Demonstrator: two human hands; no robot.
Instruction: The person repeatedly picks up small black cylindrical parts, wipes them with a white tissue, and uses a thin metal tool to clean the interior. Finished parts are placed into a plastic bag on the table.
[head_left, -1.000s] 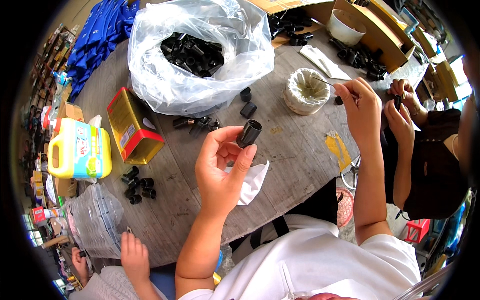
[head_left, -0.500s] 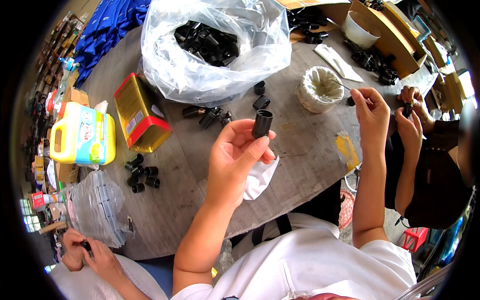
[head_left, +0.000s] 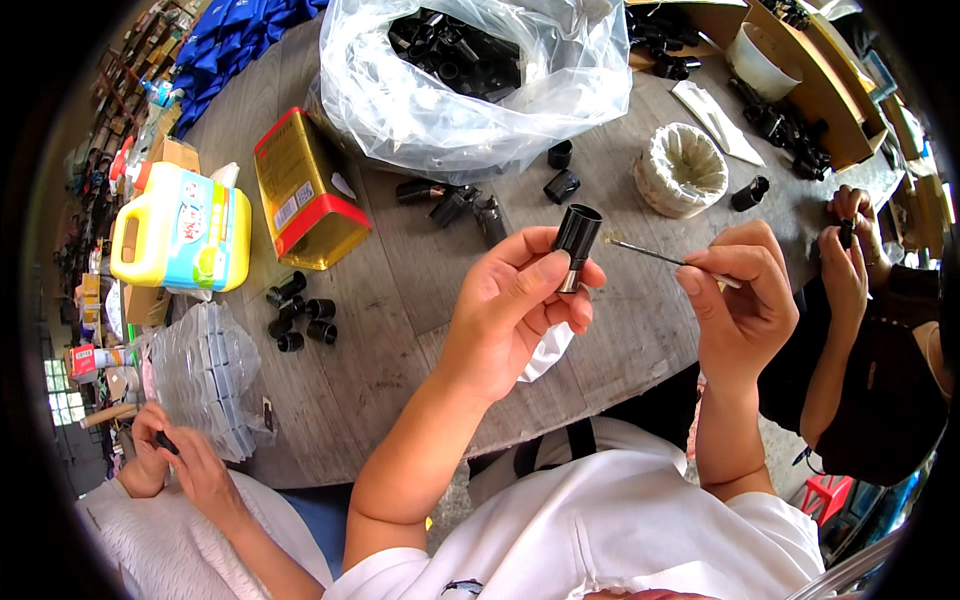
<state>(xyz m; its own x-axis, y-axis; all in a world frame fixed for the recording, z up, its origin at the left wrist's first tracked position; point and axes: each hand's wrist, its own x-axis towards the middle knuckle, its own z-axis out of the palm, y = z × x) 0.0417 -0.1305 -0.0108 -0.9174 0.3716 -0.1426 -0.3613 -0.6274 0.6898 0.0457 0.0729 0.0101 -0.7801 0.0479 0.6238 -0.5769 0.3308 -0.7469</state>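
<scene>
My left hand grips a short black cylindrical tube with a shiny band near its lower end, its round open end tilted up. Some of the fingers sit behind the tube. To the right of it, my right hand pinches a thin dark stick with a small brush-like tip. That tip points at the tube and stays a little apart from it. Beyond my hands stands a tub lined with clear plastic. A white cloth shows partly below my left hand.
A large clear bag of black parts stands at the back. To the left are a gold-and-red tin, a yellow jug and several small black caps. Other people's hands work at both sides, holding black parts.
My right hand has brought the stick from the lined tub leftward and nearer, close to the tube. The tube in my left hand now tilts more. The whole view has shifted slightly.
</scene>
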